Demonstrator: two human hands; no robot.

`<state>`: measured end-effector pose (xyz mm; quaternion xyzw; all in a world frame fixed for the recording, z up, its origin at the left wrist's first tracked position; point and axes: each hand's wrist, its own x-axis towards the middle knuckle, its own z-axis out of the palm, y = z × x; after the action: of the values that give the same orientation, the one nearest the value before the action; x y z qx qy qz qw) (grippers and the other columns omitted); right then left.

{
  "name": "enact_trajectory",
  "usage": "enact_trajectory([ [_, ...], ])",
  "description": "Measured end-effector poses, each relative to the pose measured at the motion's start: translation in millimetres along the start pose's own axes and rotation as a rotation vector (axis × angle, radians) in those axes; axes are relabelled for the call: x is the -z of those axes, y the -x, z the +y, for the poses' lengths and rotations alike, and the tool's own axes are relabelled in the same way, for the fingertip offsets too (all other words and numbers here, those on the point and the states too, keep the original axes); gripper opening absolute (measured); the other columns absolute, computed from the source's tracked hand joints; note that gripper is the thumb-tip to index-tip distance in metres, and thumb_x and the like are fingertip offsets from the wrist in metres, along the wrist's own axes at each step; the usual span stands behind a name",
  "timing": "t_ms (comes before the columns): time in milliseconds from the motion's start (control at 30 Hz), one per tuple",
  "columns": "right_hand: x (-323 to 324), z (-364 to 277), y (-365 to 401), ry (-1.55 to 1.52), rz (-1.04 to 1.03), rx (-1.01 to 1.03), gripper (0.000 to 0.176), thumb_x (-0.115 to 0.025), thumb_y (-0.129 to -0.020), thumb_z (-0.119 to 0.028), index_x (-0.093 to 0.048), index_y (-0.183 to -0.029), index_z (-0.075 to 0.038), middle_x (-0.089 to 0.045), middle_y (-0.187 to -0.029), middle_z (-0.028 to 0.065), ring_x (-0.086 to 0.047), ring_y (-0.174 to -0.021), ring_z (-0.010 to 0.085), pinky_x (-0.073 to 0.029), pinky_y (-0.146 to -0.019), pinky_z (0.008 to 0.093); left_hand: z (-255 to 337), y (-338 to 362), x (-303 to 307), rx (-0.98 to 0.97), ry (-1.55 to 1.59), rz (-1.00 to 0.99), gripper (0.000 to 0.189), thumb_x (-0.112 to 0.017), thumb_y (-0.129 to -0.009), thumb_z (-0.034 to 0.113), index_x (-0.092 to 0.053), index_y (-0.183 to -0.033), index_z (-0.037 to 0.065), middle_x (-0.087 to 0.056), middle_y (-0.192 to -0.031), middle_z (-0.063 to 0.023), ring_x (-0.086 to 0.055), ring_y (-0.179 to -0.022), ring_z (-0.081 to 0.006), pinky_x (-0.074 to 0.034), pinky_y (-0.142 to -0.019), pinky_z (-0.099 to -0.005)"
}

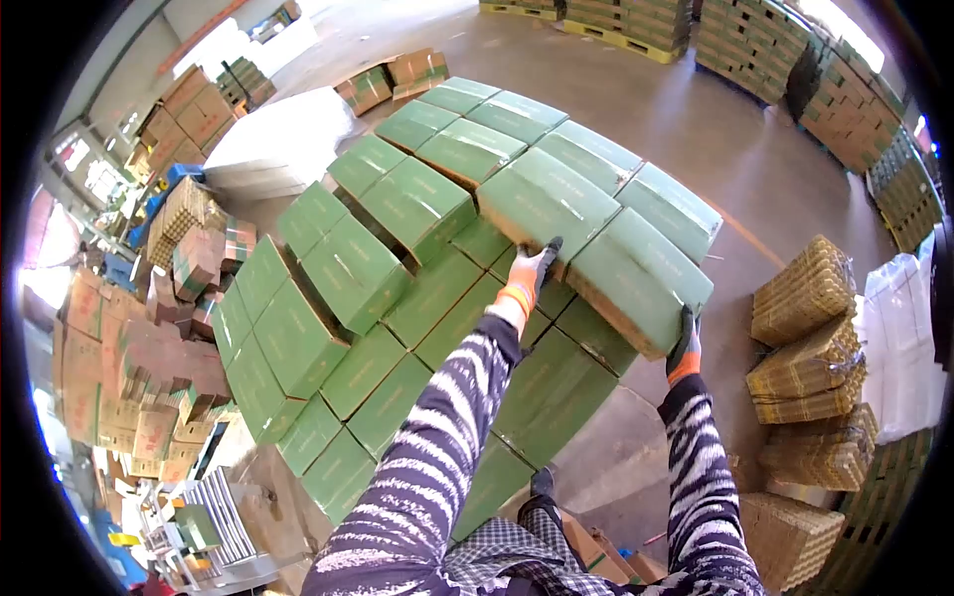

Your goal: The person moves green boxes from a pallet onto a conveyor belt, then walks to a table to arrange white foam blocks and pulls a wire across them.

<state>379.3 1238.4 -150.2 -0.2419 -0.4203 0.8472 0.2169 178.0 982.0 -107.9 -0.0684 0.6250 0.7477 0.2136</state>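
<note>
A large stack of green cartons (417, 194) is in front of me, with a step down to a lower layer on the near side. One green carton (641, 273) lies on the upper layer at the near right, between my hands. My gloved left hand (534, 268) is at its left end, fingers at the seam with the neighbouring carton (547, 197). My gloved right hand (685, 348) grips its near right corner, with the thumb up along the end. The undersides of both hands' grips are partly hidden.
Bundles of brown cardboard dividers (803, 372) stand at the right, beside a white plastic-wrapped stack (899, 348). Brown cartons (149, 368) are piled at the left near a metal-railed cart (214, 512). Loaded pallets (750, 45) line the back. A white wrapped block (283, 139) stands behind the stack.
</note>
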Motion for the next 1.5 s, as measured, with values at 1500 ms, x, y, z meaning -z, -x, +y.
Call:
enact_trajectory([
  [1500, -474, 624, 839, 0.949, -1.440, -0.517, 0.075, -0.072, -0.079, -0.016, -0.031, -0.141, -0.006, -0.045, -0.133, 0.0125, -0.043, -0.123, 0.0223, -0.037, -0.099, 0.0315, -158, 784, 845, 0.230, -1.258, 1.216, 0.077, -0.061, -0.080, 0.042, -0.035, -0.137, -0.001, -0.031, -0.144, -0.0203, -0.026, -0.135, -0.0362, -0.020, -0.112, -0.0454],
])
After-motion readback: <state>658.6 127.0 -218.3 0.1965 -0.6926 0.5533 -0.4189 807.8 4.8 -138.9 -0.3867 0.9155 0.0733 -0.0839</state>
